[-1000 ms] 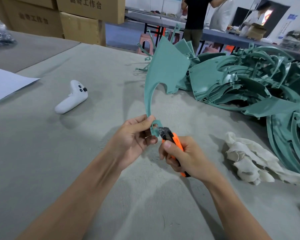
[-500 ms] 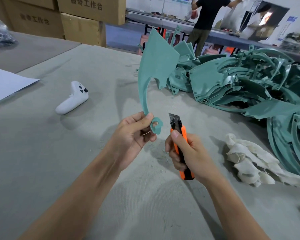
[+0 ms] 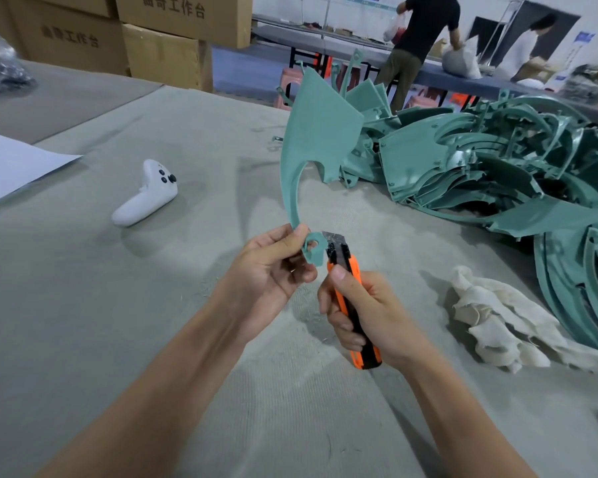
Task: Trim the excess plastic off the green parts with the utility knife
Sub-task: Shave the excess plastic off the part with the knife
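Note:
My left hand (image 3: 268, 274) pinches the narrow lower end of a flat green plastic part (image 3: 316, 136), held upright above the table. The part widens to a fin shape at the top and ends in a small ring by my thumb. My right hand (image 3: 363, 312) grips an orange and black utility knife (image 3: 354, 305), thumb on its back. The extended blade points up and lies against the right side of the ring. A large heap of similar green parts (image 3: 497, 167) lies on the table to the right.
A white game controller (image 3: 145, 194) lies left of centre on the grey felt table (image 3: 83, 305). A crumpled white rag (image 3: 504, 322) sits right of my right hand. White paper (image 3: 11, 163) lies far left, cardboard boxes (image 3: 173, 39) behind. Two people stand at a far bench.
The knife pulled away from the ring to the right, then came back; its blade now lies against the ring again. The green part tilted slightly as my left hand turned it.

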{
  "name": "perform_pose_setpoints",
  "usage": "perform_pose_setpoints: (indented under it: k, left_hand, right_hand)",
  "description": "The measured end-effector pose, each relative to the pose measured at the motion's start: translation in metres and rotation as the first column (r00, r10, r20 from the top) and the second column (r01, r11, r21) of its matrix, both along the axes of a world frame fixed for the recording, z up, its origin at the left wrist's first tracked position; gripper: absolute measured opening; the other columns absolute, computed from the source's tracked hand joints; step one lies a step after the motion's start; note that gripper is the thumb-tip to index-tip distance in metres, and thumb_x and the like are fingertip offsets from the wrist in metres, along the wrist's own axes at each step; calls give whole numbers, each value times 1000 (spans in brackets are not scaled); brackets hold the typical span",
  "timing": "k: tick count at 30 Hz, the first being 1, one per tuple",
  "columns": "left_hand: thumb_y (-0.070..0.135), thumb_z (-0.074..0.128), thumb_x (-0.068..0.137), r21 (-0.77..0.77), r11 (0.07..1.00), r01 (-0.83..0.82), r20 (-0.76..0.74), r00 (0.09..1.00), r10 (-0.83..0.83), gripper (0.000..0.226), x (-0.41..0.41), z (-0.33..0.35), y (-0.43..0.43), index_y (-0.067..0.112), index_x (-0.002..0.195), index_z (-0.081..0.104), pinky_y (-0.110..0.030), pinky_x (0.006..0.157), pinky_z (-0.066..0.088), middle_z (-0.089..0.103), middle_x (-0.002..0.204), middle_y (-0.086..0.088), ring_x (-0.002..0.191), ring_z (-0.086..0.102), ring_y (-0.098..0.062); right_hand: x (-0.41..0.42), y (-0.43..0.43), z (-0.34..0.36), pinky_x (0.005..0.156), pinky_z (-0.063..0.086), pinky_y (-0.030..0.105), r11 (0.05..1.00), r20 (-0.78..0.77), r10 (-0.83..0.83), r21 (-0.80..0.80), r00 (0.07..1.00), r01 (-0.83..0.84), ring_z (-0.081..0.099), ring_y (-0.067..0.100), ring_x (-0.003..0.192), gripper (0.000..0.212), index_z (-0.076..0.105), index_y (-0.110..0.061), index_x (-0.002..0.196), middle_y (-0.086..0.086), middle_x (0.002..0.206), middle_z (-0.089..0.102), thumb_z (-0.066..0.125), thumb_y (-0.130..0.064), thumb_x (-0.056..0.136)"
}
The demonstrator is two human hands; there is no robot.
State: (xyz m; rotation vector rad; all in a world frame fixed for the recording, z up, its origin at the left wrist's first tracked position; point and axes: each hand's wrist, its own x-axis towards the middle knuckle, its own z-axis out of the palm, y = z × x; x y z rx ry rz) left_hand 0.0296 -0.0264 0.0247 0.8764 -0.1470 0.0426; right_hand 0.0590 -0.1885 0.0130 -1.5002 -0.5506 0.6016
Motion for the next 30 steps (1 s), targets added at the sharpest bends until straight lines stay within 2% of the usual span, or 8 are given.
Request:
perform_pose_setpoints:
  k: [5, 9, 12, 18, 24, 30]
  left_hand:
    - [21, 59, 85, 2, 1000, 3, 5, 1000, -3, 22, 1, -2, 0, 19, 65, 69, -19, 53, 44, 55, 67, 2, 60, 48, -9]
    - [24, 68, 75, -35, 999, -7, -13, 1000, 7, 12, 2, -2, 0, 14, 68, 68, -20, 51, 44, 56, 67, 0, 57, 49, -9]
    - [24, 70, 72, -38, 999, -14, -26, 1000, 13, 12, 1, -2, 2, 13, 70, 66, -20, 50, 43, 55, 66, 0, 57, 47, -11]
    - [21, 59, 83, 17, 1000, 16, -24, 1000, -16, 18, -1, -1, -1, 14, 68, 67, -19, 50, 43, 55, 65, 0, 58, 48, -11]
    - [27, 70, 71, 7, 1000, 6, -28, 1000, -6, 14, 0, 0, 1, 14, 67, 68, -19, 50, 43, 55, 64, 0, 57, 48, -10]
    - [27, 67, 73, 33, 999, 13, -30, 999, -12, 13, -1, 1, -1, 16, 66, 69, -19, 50, 44, 56, 64, 1, 57, 50, -10]
  right_hand:
    - [-1, 0, 0, 37, 29, 18, 999, -5, 31, 16, 1000, -31, 30, 9, 33, 45, 62, -18, 66, -3, 47, 39, 53, -58, 86]
    - [-3, 0, 1, 38, 27, 18, 997, 30, 71, 8, 997, -71, 29, 10, 33, 43, 64, -18, 67, -2, 47, 38, 52, -54, 87]
    - [-3, 1, 2, 37, 27, 18, 1000, 24, 23, 19, 999, -23, 28, 10, 34, 42, 63, -20, 65, -3, 47, 38, 51, -48, 93]
    - [-2, 1, 2, 37, 27, 18, 1000, 22, -4, 5, 1000, 4, 27, 10, 34, 42, 63, -20, 64, -3, 47, 37, 47, -48, 92]
    - [-2, -1, 1, 37, 27, 18, 999, 31, 34, 12, 999, -34, 25, 10, 35, 43, 63, -19, 65, -1, 47, 36, 52, -55, 87]
    - [-1, 2, 2, 37, 26, 18, 1000, 23, 7, 11, 1000, -7, 25, 10, 34, 43, 62, -20, 64, -3, 46, 36, 48, -49, 93]
